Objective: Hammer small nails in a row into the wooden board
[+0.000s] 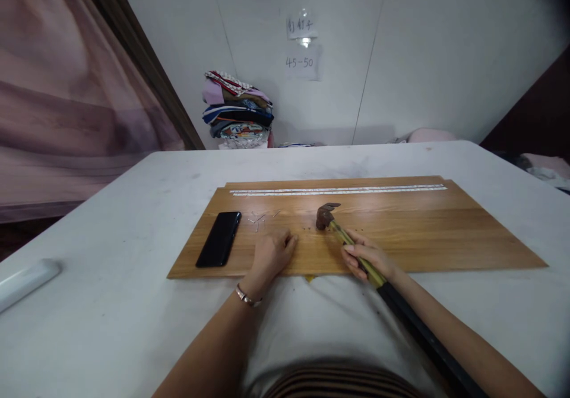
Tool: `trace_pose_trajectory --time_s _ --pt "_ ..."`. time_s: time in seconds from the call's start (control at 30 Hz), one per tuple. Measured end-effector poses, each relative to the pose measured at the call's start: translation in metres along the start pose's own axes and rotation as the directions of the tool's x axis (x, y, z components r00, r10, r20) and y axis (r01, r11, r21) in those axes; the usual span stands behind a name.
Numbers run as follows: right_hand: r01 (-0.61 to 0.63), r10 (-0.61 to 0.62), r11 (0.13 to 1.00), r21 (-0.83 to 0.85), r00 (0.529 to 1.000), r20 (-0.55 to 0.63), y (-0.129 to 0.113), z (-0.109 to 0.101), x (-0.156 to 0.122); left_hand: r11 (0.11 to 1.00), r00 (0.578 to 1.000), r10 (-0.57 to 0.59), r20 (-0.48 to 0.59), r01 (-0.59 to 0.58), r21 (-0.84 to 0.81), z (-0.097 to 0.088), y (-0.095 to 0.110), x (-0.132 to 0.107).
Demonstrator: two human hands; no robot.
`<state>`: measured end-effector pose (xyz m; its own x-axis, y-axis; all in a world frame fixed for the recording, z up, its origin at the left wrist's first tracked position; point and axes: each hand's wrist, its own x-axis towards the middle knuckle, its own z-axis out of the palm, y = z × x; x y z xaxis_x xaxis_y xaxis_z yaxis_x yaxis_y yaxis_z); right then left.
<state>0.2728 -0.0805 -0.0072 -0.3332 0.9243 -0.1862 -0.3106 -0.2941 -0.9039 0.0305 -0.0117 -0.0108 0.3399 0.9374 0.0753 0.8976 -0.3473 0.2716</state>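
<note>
My right hand (367,256) is wrapped around the yellow-green part of a claw hammer (351,246), whose long black grip runs back along my forearm. The rusty brown hammer head is at the middle of a wood-grain board (409,226), beside a row of small dark marks. To the left, my left hand (272,250) rests on the board near its front edge with the fingers curled in. Whatever those fingers may hold is hidden. Several loose nails (257,220) lie scattered just beyond my left hand.
A black phone (219,239) lies on the board's left end. Two white measuring strips (338,191) run along its far edge. The board lies on a white table (111,226); a white cylindrical object (29,282) is at the left. Folded clothes (238,110) are stacked by the wall.
</note>
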Motion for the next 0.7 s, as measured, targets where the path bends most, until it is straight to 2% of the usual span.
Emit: trace_pose_trajectory --time_s 0.7 --pt "0.005 -0.005 1.000 -0.014 1.000 0.016 -0.0001 0.0006 0.0000 1.000 1.000 0.003 -0.003 -0.003 0.012 0.0043 -0.0036 0.0002"
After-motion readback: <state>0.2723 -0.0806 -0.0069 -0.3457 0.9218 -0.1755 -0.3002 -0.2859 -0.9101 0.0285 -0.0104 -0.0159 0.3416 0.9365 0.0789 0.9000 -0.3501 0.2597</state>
